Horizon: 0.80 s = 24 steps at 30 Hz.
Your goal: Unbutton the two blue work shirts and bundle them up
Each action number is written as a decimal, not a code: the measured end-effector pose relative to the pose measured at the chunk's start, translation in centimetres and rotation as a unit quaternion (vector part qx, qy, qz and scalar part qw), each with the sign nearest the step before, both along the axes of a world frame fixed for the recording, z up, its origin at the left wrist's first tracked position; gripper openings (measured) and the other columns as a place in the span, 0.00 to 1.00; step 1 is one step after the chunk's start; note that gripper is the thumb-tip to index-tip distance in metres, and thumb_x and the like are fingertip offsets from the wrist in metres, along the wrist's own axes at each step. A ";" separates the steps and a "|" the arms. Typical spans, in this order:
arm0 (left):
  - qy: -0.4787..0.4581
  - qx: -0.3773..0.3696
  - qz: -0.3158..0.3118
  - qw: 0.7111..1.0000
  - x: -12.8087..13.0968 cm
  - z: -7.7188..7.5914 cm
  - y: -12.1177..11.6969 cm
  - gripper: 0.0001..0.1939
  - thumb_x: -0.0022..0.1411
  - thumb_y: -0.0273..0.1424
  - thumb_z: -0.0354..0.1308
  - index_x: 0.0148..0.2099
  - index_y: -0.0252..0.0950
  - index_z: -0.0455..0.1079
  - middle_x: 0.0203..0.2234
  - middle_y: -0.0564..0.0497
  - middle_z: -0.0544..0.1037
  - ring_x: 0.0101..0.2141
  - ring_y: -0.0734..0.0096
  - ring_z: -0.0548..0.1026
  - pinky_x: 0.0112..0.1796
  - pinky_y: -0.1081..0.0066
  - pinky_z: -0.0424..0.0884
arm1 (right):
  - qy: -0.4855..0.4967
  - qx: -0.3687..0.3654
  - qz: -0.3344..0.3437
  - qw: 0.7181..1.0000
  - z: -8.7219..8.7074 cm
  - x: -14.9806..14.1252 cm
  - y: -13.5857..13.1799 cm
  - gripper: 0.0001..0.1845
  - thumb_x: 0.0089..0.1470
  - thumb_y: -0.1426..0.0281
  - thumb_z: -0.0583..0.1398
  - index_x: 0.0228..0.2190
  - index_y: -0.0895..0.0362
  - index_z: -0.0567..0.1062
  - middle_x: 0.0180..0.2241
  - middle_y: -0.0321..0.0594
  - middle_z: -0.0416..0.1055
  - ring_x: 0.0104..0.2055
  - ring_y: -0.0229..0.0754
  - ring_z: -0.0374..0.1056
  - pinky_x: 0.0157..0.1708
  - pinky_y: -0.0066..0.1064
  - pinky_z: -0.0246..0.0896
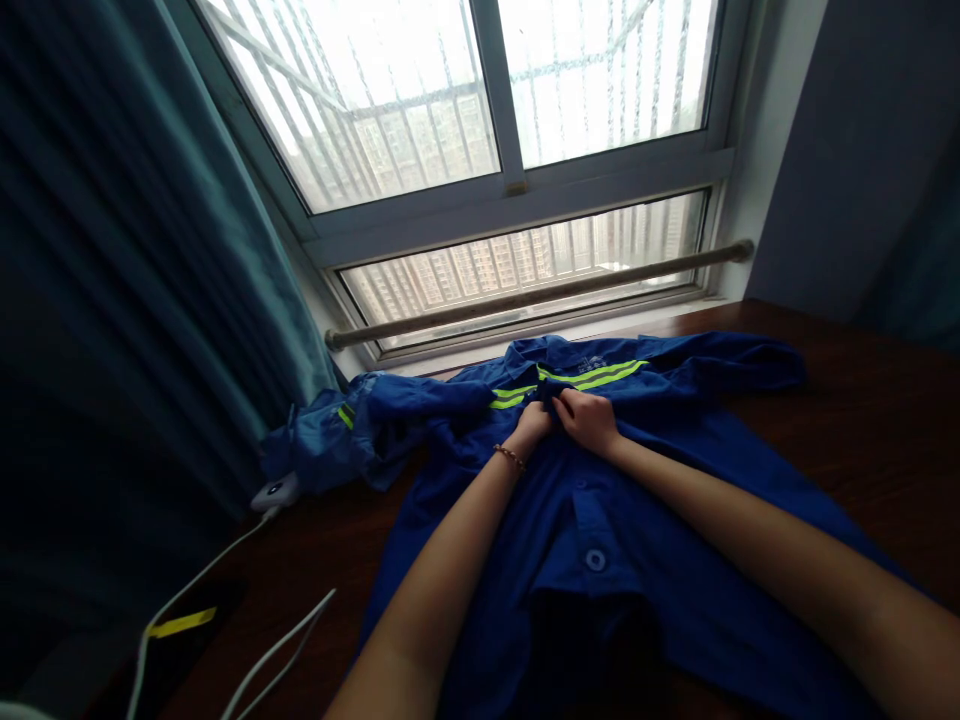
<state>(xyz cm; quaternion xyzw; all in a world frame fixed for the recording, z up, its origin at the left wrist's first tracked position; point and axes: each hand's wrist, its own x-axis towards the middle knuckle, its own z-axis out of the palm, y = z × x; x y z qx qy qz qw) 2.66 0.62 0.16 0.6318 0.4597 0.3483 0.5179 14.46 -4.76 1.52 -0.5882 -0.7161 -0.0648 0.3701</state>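
Observation:
A blue work jacket with yellow-green and grey stripes across the chest lies spread on a dark wooden surface, collar toward the window. Both hands pinch its front placket at chest height, just by the stripes. My left hand, with a beaded bracelet at the wrist, is closed on the cloth edge. Close beside it, my right hand is also closed on the placket, lifting a small fold. The fingertips are partly hidden by cloth. Lower on the front, a round button shows near the hem.
Another crumpled blue garment with a yellow-green stripe lies at the left. By it sit a white device and its white cable. A teal curtain hangs left; a window with a horizontal bar stands behind the wooden surface.

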 end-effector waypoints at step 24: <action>-0.131 -0.037 -0.019 0.990 -0.8 0.3 -0.5 0.15 0.43 0.38 0.61 0.20 0.34 0.61 0.11 0.58 0.59 0.13 0.82 0.55 0.17 0.75 0.47 | -0.035 0.039 0.222 0.974 0.4 2.1 -0.6 0.10 0.53 0.74 0.52 0.37 0.56 0.68 0.37 0.42 0.66 0.39 0.40 0.63 0.40 0.30 0.58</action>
